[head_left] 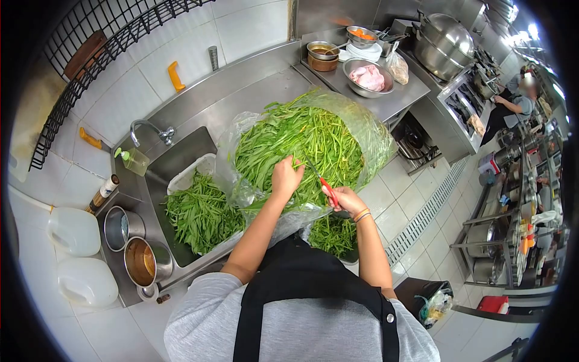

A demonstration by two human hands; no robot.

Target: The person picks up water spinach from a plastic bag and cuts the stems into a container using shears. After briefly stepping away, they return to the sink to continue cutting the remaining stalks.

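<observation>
A large clear plastic bag [377,130] lies open before me, heaped with long-stemmed leafy greens [313,130] that look like water spinach. My left hand [286,177] is closed at the near side of the heap, pinching some of the stems. In my right hand [345,200] are red-handled scissors [327,186], their blades pointing into the greens close to my left fingertips. Whether the blades are apart is too small to tell. More cut greens [205,214] fill a white basket [192,174] in the sink, and another pile of greens [333,235] sits below my right forearm.
Left of the sink [181,151] stand a soap bottle [134,161], metal pots [148,260] and white jugs [87,282]. A bowl of raw meat [368,78] rests on the counter at back right. A bin [425,298] stands right; a person [512,108] sits farther off.
</observation>
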